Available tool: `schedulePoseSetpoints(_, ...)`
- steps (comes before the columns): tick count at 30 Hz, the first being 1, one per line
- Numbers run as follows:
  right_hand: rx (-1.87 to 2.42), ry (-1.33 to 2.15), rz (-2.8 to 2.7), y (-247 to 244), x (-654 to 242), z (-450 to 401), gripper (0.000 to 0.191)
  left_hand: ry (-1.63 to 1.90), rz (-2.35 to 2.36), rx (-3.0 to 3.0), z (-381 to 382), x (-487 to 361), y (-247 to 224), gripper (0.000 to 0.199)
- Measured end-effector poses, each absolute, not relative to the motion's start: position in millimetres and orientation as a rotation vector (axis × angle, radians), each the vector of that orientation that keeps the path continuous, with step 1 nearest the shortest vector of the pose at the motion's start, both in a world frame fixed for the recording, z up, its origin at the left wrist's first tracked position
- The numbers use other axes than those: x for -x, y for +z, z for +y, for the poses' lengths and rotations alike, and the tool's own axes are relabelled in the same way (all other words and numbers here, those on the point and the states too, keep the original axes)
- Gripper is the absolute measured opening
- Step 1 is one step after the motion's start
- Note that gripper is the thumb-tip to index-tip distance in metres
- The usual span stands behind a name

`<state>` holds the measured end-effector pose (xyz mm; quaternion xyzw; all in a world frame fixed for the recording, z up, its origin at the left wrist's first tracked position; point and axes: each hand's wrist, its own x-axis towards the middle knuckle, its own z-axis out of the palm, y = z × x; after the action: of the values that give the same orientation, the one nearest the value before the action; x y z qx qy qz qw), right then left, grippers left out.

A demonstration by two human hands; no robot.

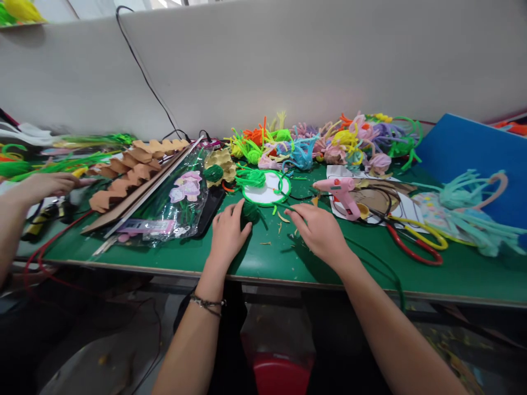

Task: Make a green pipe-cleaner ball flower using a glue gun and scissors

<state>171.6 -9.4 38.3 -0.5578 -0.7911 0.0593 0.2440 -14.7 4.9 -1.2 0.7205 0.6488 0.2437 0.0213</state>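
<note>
My left hand (229, 235) is closed round a dark green fuzzy ball (251, 212), which rests low over the green table and is partly hidden by the fingers. To its right, my right hand (319, 233) pinches a dark green pipe cleaner (381, 262), whose long end trails past the wrist and over the table's front edge. Just beyond both hands lies a white disc (268, 193) edged in bright green, with a bright green pipe-cleaner ball (252, 179) at its left side. Small scraps are scattered between the hands.
A pink glue gun (343, 193) and red-and-yellow-handled scissors (415, 241) lie on the right. Colourful pipe-cleaner balls (304, 145) line the wall. Left are a plastic bag (187, 192), brown corrugated cardboard (127, 173) and another person's hand (49, 186). A blue board (465, 148) stands far right.
</note>
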Motion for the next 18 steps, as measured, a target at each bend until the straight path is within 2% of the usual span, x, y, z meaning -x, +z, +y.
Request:
schedulePoseSetpoints(2, 1.597, 0.153, -2.158, 37.8, -170.5, -9.3, 0.034, 0.727, 2.020, -2.242, 3.8, 14.9, -0.4, 0.042)
schedulePoseSetpoints(6, 1.651, 0.108, -2.201, 30.6, -170.0, -5.2, 0.031, 0.807, 2.027, -2.223, 1.2, 14.5, 1.3, 0.032)
schedulePoseSetpoints(9, 1.642, 0.125, -2.196, 23.8, -171.3, -0.8, 0.034, 0.854, 1.927, -2.142, 0.8, 13.4, 1.7, 0.031)
schedulePoseSetpoints(13, 1.554, 0.198, -2.137, 23.1, -171.9, 1.3, 0.026, 0.953, 1.759, -1.979, -0.1, 11.4, 3.6, 0.031)
schedulePoseSetpoints(18, 1.396, 0.405, -2.131, 29.4, -170.8, -1.1, 0.027, 0.992, 1.624, -1.956, -4.2, 7.7, 5.1, 0.032)
